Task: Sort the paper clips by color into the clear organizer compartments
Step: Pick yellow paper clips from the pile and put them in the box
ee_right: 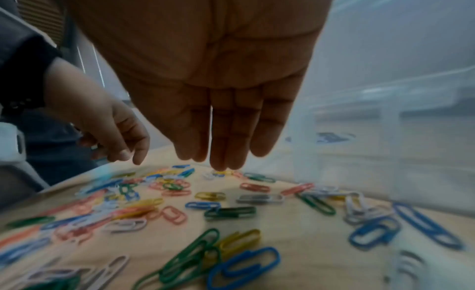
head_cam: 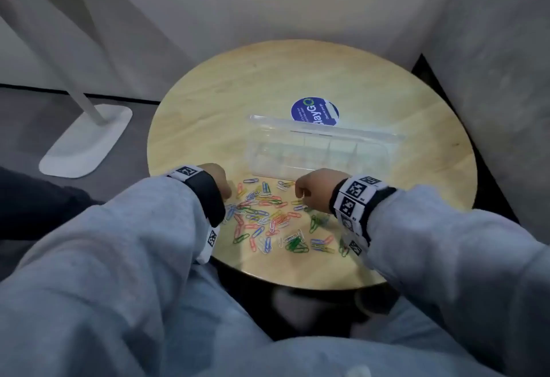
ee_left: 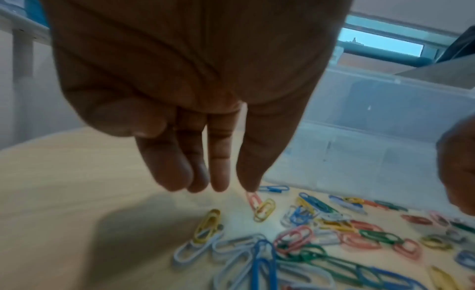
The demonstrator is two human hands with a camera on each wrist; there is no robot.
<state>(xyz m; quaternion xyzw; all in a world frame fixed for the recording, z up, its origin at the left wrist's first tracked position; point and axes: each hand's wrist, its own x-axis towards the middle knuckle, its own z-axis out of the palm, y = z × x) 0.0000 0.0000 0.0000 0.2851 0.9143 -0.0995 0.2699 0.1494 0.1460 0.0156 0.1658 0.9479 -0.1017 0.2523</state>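
Several coloured paper clips (head_cam: 268, 215) lie scattered on the near part of a round wooden table (head_cam: 268, 84). Behind them stands the clear organizer (head_cam: 297, 165), its lid open and its compartments looking bare. My left hand (head_cam: 218, 181) hovers at the pile's left edge with fingers straight down. In the left wrist view its index fingertip (ee_left: 250, 187) touches a pink clip (ee_left: 253, 200). My right hand (head_cam: 309, 190) hangs over the pile's far right side, just in front of the organizer (ee_right: 385, 111). Its straight fingers (ee_right: 221, 152) hold nothing, tips just above the clips (ee_right: 205, 203).
A round blue sticker (head_cam: 315, 110) lies on the table behind the organizer. A white stand base (head_cam: 86, 141) sits on the floor to the left. Walls close in behind and to the right. My legs are under the table's near edge.
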